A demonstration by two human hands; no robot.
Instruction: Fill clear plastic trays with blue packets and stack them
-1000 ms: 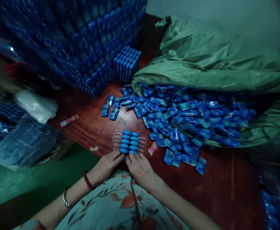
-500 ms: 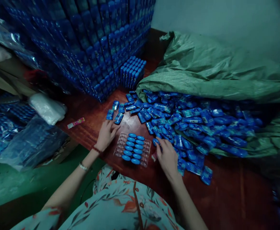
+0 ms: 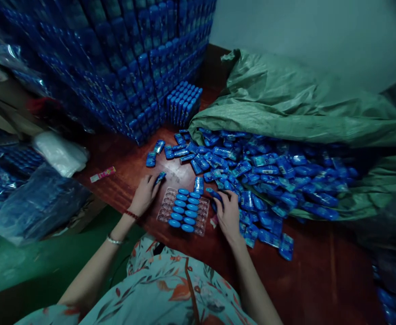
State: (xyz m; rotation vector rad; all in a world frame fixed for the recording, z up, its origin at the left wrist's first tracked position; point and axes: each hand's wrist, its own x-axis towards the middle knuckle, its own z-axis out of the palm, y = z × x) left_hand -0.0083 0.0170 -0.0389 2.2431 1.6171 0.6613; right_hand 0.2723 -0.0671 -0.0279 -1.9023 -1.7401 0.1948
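Observation:
My left hand [image 3: 144,194] pinches a small blue labelled plastic case [image 3: 160,177], left of a clear ridged tray [image 3: 165,205]. Two columns of blue cases [image 3: 183,210] stand upright in the tray's middle, rounded ends up; its side slots show bare plastic. My right hand [image 3: 226,211] grips another blue case [image 3: 212,194] by the tray's right edge, beside the heap. One more case [image 3: 198,184] is at the tray's far edge; whether it touches the tray I cannot tell.
Loose blue cases [image 3: 268,169] spill from a green woven sack [image 3: 295,108] on the right. Tall stacks of blue cases [image 3: 130,58] rise behind, with a smaller block [image 3: 183,101] beside them. A pink-and-white strip [image 3: 103,174] and clear plastic bags [image 3: 60,151] lie left.
My left hand has picked a case from the small group at the far left. My right hand has its case a little farther from the heap. A case now shows at the tray's far edge.

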